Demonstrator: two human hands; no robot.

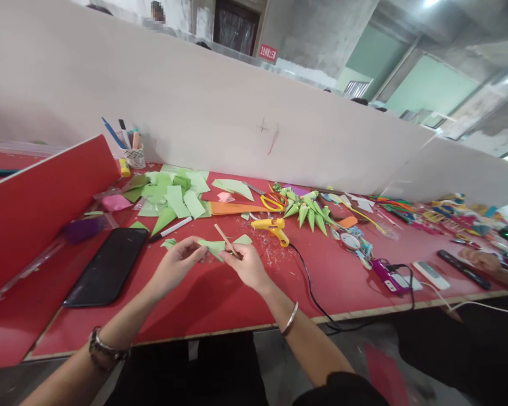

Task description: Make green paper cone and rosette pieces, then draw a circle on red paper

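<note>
While left hand angles inward, pinching green paper | right hand mirrors it, pinching pale stick

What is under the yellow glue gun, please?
The yellow glue gun rests on the red table, with pale shreds scattered around it. Whatever lies directly beneath its body is covered, so I cannot tell.
</note>
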